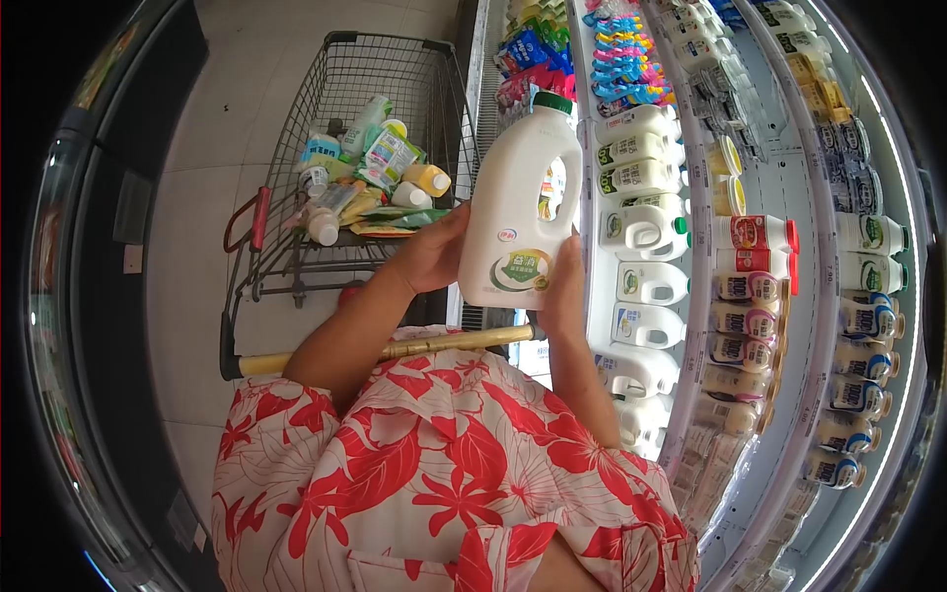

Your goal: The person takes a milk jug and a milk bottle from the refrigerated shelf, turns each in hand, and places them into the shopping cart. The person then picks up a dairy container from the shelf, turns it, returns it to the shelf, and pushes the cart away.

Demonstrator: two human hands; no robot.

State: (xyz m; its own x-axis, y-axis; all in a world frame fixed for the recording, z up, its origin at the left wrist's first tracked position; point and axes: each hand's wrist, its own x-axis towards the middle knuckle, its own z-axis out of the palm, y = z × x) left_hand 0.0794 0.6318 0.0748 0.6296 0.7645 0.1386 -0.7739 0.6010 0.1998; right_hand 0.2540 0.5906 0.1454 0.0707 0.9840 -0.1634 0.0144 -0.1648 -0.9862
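A large white plastic jug (508, 212) with a dark green cap and a green-and-gold label stands upright between both hands. My left hand (434, 249) presses against its left side near the base, fingers partly hidden behind it. On the other side, my right hand (564, 286) holds the jug's lower right edge, just below its moulded handle. Beneath the jug runs the cart's tan handlebar (444, 343), close to my body. The wire shopping cart (335, 74) holds bottles, packets and a yellow-labelled container (427, 179).
Refrigerated shelves (691, 326) line the right side, with rows of white jugs (646, 326), small bottles (745, 321), red-capped bottles (755, 234) and colourful bags (626, 54). A dark cabinet (109, 247) borders the tiled floor (212, 128) on the left.
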